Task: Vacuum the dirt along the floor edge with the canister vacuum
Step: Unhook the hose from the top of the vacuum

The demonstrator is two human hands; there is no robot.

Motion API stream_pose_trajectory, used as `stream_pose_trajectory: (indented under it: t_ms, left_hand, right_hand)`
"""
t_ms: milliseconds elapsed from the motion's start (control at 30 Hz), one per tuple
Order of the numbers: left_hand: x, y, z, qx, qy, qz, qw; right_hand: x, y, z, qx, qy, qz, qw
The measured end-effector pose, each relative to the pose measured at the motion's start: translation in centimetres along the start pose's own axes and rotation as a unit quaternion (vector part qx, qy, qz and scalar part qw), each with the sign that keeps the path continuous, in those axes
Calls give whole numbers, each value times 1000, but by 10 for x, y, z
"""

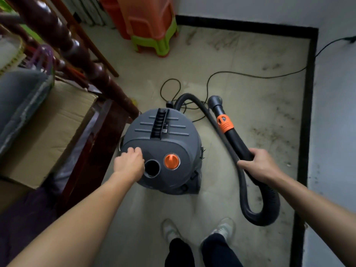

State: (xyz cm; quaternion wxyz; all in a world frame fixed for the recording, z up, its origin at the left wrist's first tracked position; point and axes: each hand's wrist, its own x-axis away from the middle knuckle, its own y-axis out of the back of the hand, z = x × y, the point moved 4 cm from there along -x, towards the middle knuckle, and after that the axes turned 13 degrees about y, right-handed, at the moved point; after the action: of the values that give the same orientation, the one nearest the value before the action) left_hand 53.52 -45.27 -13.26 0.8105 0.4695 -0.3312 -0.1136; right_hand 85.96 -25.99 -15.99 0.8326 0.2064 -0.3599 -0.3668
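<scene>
The pale floor (240,89) fills most of your view, bordered at the far end and on the right by a black skirting strip (306,112) below a white wall (335,112). Dark streaks of dirt (273,135) lie on the floor along the right-hand strip, with more smears near the far edge.

On your left a cardboard box (48,128) sits under a dark wooden banister (77,54). A stack of orange and green plastic stools (152,26) stands at the far end.

The grey canister vacuum (163,143) stands on the floor straight in front of you, close beside the banister's foot and well apart from the dirty right edge. Its black hose (269,205) leaves the far side, arcs over, runs down the vacuum's right side and loops near your right foot. The black wand (237,143), with an orange collar (224,124), points away from you towards the far wall.

A thin black power cord (250,75) trails across the floor to the right wall.

Your right hand (258,166) has its fingers wrapped around the wand's near end. Your left hand (129,162) rests on the vacuum's lid with fingers bent down; you cannot tell whether they grasp anything. Just beside it are a round open port (152,168) and an orange knob (172,161).
</scene>
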Motion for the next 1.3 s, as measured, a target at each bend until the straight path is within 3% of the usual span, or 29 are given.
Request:
stream_pose_trajectory:
  t_ms: [300,533,700,1000,1100,1233,1300]
  left_hand:
    - [73,101,-117,124,-124,79,981]
    - [105,170,-207,235,-181,155,942]
    - [72,197,-260,298,-181,228,909]
    - [-55,224,-342,380,-125,337,852]
    - [-87,231,-373,482,-53,395,780]
    - [-144,265,-418,615,52,399,679]
    - [-179,289,-430,713,131,382,573]
  right_hand:
    - [-4,176,83,24,58,-176,982]
    - [-34,288,152,-155,108,-301,935]
    - [-79,345,206,-301,146,-317,888]
    - [-229,418,240,-529,77,-290,793]
    - [-280,435,238,-621,45,-269,735]
    - [-336,454,225,-676,-7,-215,705]
    - [-361,465,212,-691,-36,-186,698]
